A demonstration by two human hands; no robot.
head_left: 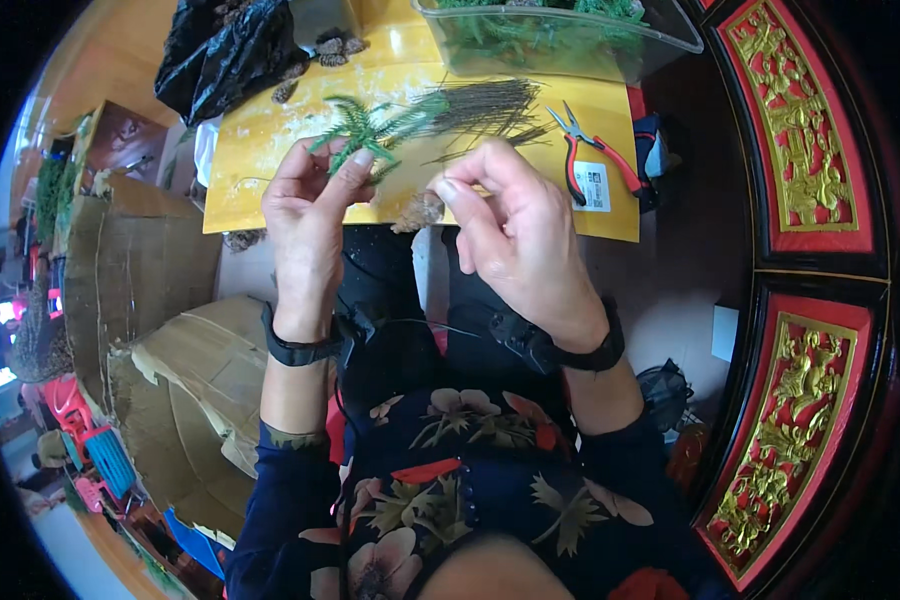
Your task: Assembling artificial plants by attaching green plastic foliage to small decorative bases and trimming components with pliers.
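My left hand (308, 225) pinches a green artificial fir sprig (355, 125) between thumb and fingers, its fronds spread above the yellow work surface (260, 205). To its right, my right hand (525, 235) is closed in a pinch at the end of a brown pine cone (419, 212). The cone hangs tilted near the surface's front edge, apart from the sprig. Whether the fingertips grip the cone itself or a thin wire on it is too small to tell. Beyond both hands lies a bundle of thin dark wire stems (485, 105).
Red-handled pliers (575, 140) lie at the right, over a white label (594, 188). A clear plastic bin (570, 60) of greenery stands at the back. Far left are a black plastic bag (225, 65) and loose pine cones (335, 50). Cardboard (140, 260) stands left; carved panels (795, 130) right.
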